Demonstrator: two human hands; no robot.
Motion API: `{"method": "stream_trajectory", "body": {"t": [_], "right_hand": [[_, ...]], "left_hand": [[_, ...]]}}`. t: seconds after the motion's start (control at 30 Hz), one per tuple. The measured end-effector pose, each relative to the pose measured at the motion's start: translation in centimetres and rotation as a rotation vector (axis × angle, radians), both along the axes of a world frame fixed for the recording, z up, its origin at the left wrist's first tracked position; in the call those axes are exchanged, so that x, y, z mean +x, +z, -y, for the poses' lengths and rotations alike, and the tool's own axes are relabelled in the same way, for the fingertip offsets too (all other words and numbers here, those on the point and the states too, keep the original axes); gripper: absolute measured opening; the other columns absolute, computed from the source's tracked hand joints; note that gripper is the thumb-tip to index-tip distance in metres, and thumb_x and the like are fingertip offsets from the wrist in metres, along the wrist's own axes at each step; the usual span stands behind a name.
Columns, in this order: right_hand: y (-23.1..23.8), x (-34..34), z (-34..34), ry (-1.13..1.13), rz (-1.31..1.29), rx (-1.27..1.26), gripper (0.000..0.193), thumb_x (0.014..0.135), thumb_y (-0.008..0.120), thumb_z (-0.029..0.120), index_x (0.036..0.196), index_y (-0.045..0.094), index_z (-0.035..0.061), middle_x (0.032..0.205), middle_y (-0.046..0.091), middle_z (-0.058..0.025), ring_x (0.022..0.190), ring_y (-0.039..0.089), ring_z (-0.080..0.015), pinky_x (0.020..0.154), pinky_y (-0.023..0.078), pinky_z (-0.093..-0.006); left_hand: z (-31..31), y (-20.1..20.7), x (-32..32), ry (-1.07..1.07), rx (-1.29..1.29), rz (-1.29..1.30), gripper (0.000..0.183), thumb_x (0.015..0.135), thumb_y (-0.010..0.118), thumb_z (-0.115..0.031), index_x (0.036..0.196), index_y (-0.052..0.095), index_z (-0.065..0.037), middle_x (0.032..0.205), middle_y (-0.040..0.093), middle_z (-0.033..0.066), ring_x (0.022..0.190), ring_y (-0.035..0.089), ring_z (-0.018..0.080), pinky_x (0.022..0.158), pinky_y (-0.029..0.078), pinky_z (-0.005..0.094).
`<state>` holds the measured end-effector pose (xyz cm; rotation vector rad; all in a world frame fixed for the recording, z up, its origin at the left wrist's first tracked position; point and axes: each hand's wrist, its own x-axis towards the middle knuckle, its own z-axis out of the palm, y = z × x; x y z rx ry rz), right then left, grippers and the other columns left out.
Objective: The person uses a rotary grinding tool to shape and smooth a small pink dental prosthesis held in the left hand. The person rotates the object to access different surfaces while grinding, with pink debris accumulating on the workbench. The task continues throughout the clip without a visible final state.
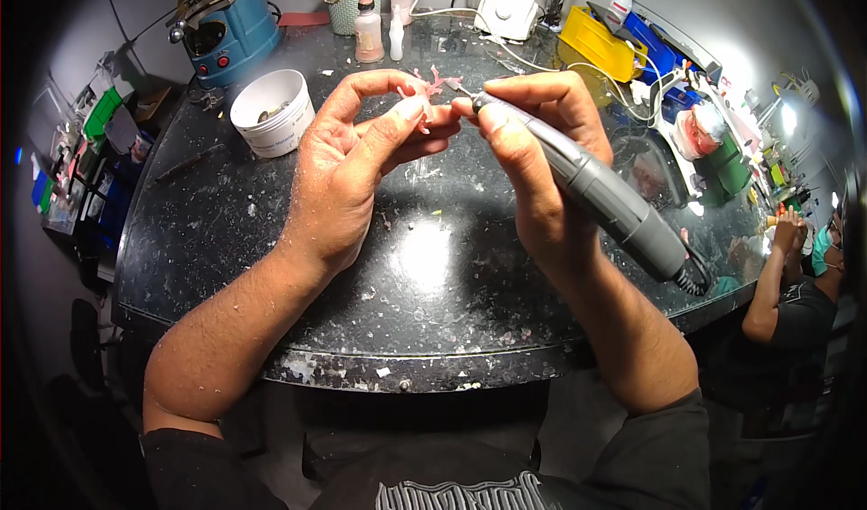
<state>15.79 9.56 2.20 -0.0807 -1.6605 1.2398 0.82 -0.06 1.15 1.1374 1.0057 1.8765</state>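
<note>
My left hand (361,149) pinches a small pink branched denture piece (435,86) between thumb and fingers, above the dark worktop. Thin prongs stick out from it, and part of it is hidden behind the thumb. In my right hand (542,144) is a grey rotary handpiece (601,185), gripped like a pen, its cord end toward the lower right. The bur (458,86) at its tip is right beside the pink piece; whether they touch I cannot tell. The two hands almost meet at their fingertips. Fine pale dust specks my left hand and forearm.
On the black worktop (361,307), a white tub (271,113) stands left of my hands. Behind are a blue machine (230,36), bottles (368,33) and a white control box (506,13). Yellow bin (601,45) and dental model (698,133) sit right; another person's arm (772,280) shows beyond.
</note>
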Motion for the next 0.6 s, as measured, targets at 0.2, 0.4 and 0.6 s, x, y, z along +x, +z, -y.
{"method": "stream_trajectory", "body": {"t": [0.2, 0.4, 0.6], "right_hand": [[0.4, 0.5, 0.5, -0.085, 0.067, 0.139, 0.026, 0.089, 0.072, 0.010, 0.110, 0.059, 0.0012, 0.098, 0.068, -0.0086, 0.093, 0.067, -0.0135, 0.085, 0.053, -0.0276], [0.0, 0.2, 0.4, -0.110, 0.066, 0.236, 0.023, 0.090, 0.068, 0.006, 0.111, 0.059, 0.0006, 0.099, 0.065, -0.0066, 0.087, 0.060, -0.0093, 0.080, 0.049, -0.0241], [-0.7, -0.7, 0.1, -0.175, -0.013, 0.299, 0.024, 0.081, 0.074, 0.004, 0.102, 0.063, 0.0013, 0.088, 0.065, -0.0069, 0.083, 0.067, -0.0120, 0.077, 0.054, -0.0257]], "left_hand": [[0.0, 0.1, 0.5, -0.003, 0.084, 0.037, 0.025, 0.096, 0.064, -0.012, 0.119, 0.059, -0.005, 0.107, 0.068, 0.0084, 0.107, 0.065, 0.0168, 0.102, 0.049, 0.0386], [0.1, 0.1, 0.2, 0.103, 0.013, -0.050, 0.016, 0.089, 0.072, -0.007, 0.104, 0.069, -0.004, 0.106, 0.070, 0.0066, 0.103, 0.064, 0.0156, 0.097, 0.048, 0.0332], [0.2, -0.2, 0.4, 0.161, 0.049, -0.047, 0.011, 0.088, 0.073, -0.002, 0.099, 0.071, -0.002, 0.101, 0.074, 0.0088, 0.096, 0.069, 0.0143, 0.093, 0.051, 0.0288]]}}
